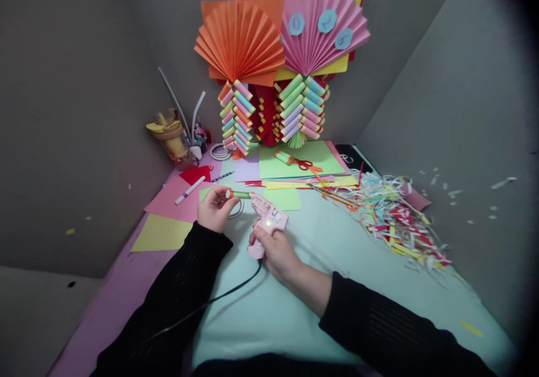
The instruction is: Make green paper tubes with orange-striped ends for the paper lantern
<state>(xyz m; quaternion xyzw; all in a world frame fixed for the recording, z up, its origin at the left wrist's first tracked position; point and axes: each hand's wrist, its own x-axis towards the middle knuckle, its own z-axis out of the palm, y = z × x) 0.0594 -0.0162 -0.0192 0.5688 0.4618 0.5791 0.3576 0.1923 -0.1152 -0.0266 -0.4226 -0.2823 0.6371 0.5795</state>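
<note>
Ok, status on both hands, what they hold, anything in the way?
Left hand pinching green paper roll. Right hand gripping pink glue gun, nozzle by roll's end. Cord crossing in front of left sleeve.

The glue gun (272, 220) I hold is smooth plastic; my tube (241, 194), matt paper; orange fan (239, 40), pleated matt paper; my right sleeve (379, 318), dull cloth.
</note>
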